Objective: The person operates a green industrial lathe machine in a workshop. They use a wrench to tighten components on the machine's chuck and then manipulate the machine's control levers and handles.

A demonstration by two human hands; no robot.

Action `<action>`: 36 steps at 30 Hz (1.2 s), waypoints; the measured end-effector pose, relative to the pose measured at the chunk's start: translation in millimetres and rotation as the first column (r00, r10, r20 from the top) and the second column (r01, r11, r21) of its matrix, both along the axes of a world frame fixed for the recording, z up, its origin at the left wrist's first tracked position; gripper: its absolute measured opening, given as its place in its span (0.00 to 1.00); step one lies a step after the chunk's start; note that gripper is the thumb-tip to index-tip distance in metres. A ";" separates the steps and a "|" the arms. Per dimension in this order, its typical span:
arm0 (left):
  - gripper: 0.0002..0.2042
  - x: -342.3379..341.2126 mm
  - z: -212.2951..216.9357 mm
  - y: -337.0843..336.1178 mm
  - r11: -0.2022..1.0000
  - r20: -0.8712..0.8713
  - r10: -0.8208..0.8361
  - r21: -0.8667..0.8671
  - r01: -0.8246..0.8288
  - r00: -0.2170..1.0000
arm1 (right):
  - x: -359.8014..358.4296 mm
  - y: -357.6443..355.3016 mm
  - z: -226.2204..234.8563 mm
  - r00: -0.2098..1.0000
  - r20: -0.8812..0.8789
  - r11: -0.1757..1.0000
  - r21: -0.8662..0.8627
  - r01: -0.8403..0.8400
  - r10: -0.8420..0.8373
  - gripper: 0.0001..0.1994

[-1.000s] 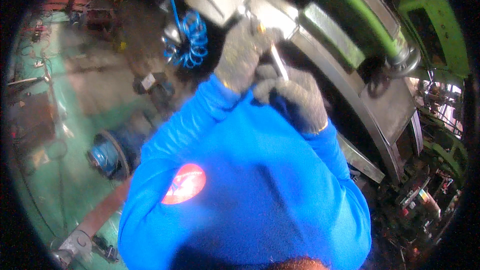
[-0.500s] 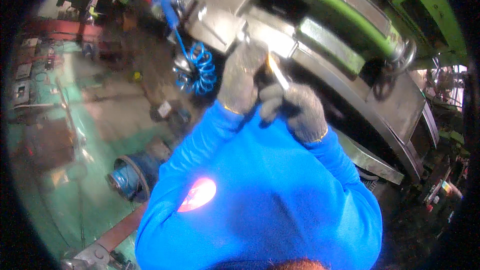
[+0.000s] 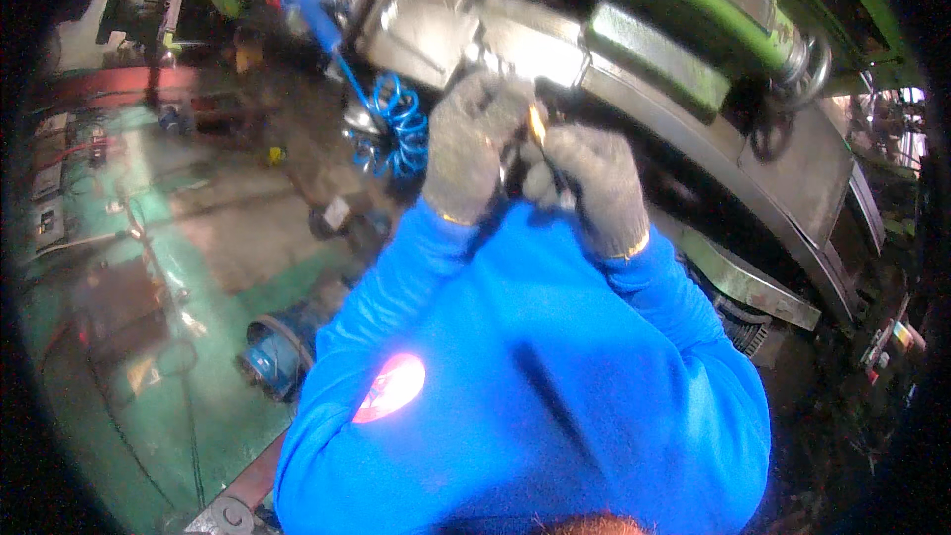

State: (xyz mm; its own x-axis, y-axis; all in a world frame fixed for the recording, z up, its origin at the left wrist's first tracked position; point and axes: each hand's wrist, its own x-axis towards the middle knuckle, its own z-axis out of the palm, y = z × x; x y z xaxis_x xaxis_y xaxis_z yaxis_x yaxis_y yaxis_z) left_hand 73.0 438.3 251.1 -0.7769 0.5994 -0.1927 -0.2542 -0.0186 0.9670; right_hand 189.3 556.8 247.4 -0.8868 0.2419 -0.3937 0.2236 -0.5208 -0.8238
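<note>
My left hand [image 3: 468, 144], in a grey knit glove, is raised in front of my chest with its fingers curled in; what they hold, if anything, is hidden. My right hand [image 3: 596, 173], gloved alike, is closed close beside it. Between the hands a slim object with a bright orange-yellow tip [image 3: 537, 125] points up from the right fingers. Its lower part looks dark and is mostly covered, so its kind is unclear. Just beyond the hands lies a shiny metal machine surface [image 3: 540, 52].
A green machine [image 3: 693, 0] with a handwheel [image 3: 804, 74] and a long metal way [image 3: 713, 163] stretches ahead and right. A coiled blue air hose [image 3: 401, 124] hangs left of my hands below a blue air gun [image 3: 315, 5]. A blue cylindrical object [image 3: 275, 357] stands on the green floor at left.
My right hand has rotated and moved up a little, closer to the left. The slim object's white side showed before; now its lower part looks dark. The view has shifted slightly.
</note>
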 end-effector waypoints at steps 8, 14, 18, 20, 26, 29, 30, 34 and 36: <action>0.14 -27.6 -2.9 -54.1 0.996 -0.280 -0.093 -0.022 0.091 0.956 | -14.6 -50.6 17.1 0.996 -0.056 0.997 -0.057 0.060 -0.063 0.15; 0.19 -62.2 -15.7 -115.1 0.986 -0.248 -0.149 -0.115 0.124 0.957 | -36.3 -110.3 28.8 0.998 0.020 0.994 -0.096 0.056 -0.055 0.14; 0.18 -75.0 -15.9 -152.3 0.988 -0.094 -0.135 -0.092 0.127 0.986 | -49.3 -150.7 31.8 0.997 0.077 1.000 0.010 0.019 -0.020 0.16; 0.17 -82.3 -30.9 -170.5 0.991 -0.148 -0.134 -0.021 0.133 0.980 | -53.5 -168.4 32.4 0.994 0.105 0.998 0.055 0.013 -0.019 0.17; 0.13 -95.7 -48.1 -208.4 0.978 -0.274 -0.145 0.104 0.179 0.951 | -62.6 -219.0 33.2 0.991 0.126 0.996 0.091 0.026 -0.037 0.19; 0.13 -99.3 -40.6 -224.3 0.971 -0.191 -0.172 0.130 0.199 0.966 | -65.5 -234.5 29.8 0.990 0.138 0.993 0.115 0.025 -0.041 0.19; 0.13 -100.4 -39.5 -227.0 0.969 -0.102 -0.181 0.154 0.195 0.978 | -66.9 -239.1 32.0 0.988 0.150 0.994 0.104 0.023 -0.039 0.19; 0.13 -103.7 -42.0 -232.8 0.962 0.088 -0.197 0.209 0.176 0.976 | -68.2 -258.9 34.7 0.997 0.068 0.978 0.207 0.014 -0.028 0.14; 0.12 -104.5 -45.3 -235.2 0.959 -0.022 -0.203 0.196 0.204 0.979 | -68.8 -262.8 36.3 0.997 0.073 0.947 0.318 -0.047 0.025 0.16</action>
